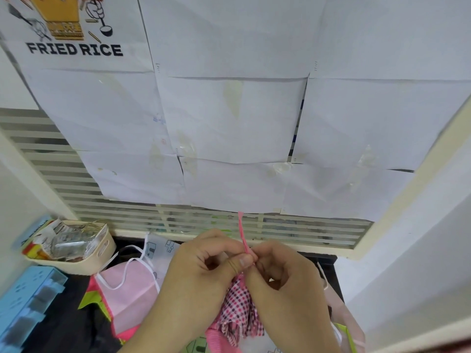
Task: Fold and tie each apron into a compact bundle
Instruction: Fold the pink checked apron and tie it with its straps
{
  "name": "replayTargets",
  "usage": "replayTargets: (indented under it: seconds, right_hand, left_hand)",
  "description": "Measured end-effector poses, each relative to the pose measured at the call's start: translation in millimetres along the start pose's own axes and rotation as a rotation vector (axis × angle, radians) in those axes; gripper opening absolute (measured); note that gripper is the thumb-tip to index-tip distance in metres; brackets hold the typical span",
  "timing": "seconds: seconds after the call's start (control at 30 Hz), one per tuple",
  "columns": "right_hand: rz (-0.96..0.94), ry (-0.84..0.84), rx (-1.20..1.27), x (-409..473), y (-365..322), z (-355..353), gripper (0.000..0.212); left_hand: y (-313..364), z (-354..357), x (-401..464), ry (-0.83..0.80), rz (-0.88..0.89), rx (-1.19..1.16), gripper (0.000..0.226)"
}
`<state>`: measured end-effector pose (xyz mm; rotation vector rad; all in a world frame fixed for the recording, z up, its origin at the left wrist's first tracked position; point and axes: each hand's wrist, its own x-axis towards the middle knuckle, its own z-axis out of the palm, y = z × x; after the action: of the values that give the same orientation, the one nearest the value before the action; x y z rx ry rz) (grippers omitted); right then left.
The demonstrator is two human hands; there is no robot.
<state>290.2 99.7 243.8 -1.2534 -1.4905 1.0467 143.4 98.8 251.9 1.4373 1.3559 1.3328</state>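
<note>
A pink checked apron (240,309) is bunched up under my two hands, raised above the dark table. Its pink tie string (242,233) sticks straight up from between my fingers. My left hand (201,273) pinches the string with thumb and forefinger. My right hand (283,278) pinches the same string right beside it, fingers curled. Below lie other aprons: a pale pink one with white straps (132,289) at the left and a white printed one (160,248) behind it.
A cream basket (76,258) of packets stands at the left, with a blue plastic organiser (28,301) in front of it. A slatted window with taped paper sheets (229,123) rises behind the table. A white wall (420,263) closes the right side.
</note>
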Motion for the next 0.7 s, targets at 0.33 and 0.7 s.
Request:
replayTargets:
  seconds: [0.33, 0.7]
  right_hand:
    - [0.064, 0.06, 0.016, -0.9, 4.6, 7.4, 0.016]
    - [0.209, -0.201, 0.591, 8.4, 9.5, -11.5, 0.025]
  left_hand:
    - [-4.3, 6.4, -2.2, 0.056, 0.034, -0.013, 0.017]
    - [3.6, -0.3, -1.9, 0.015, 0.008, -0.075, 0.004]
